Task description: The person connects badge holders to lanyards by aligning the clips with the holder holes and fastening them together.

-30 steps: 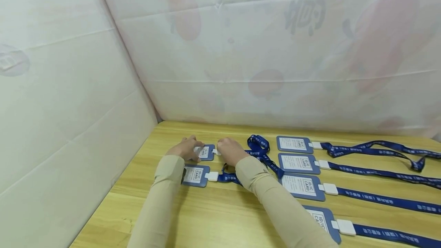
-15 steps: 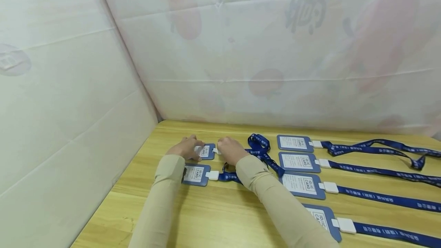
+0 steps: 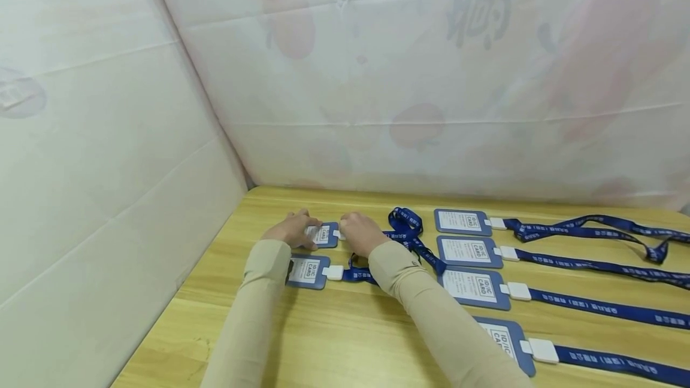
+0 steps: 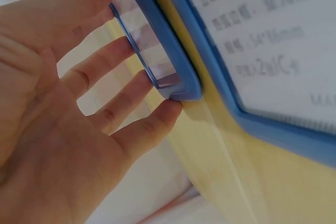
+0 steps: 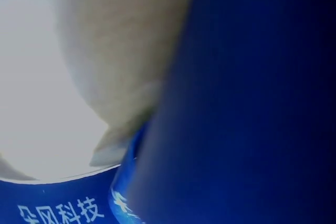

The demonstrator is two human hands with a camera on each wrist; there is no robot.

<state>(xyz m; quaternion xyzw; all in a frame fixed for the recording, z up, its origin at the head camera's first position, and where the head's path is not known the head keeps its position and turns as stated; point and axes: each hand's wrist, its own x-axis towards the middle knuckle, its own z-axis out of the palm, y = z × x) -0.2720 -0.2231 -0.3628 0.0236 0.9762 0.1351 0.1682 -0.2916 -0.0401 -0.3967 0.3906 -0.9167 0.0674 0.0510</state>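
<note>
In the head view my left hand point(image 3: 293, 231) spans the far-left ID card holder point(image 3: 326, 235), thumb on its near edge and fingers on its far edge. The left wrist view shows fingertips against the blue rim of that card holder point(image 4: 181, 74). Beside it my right hand point(image 3: 362, 234) pinches the white clip point(image 3: 341, 235) at the holder's right end; its fingertips are mostly hidden. From there a dark blue lanyard point(image 3: 405, 221) runs right in loose loops. A blue lanyard point(image 5: 252, 108) fills much of the right wrist view, where the hand cannot be made out.
A second card holder point(image 3: 308, 272) with a white clip point(image 3: 334, 272) lies just nearer, its lanyard point(image 3: 358, 275) passing under the right wrist. Several card holders point(image 3: 469, 251) form a column on the right, lanyards stretched rightward. A cloth wall point(image 3: 431, 154) borders the wooden table point(image 3: 334, 340).
Both hands stay in the same place on the card holder and clip. The whole head view has shifted up very slightly.
</note>
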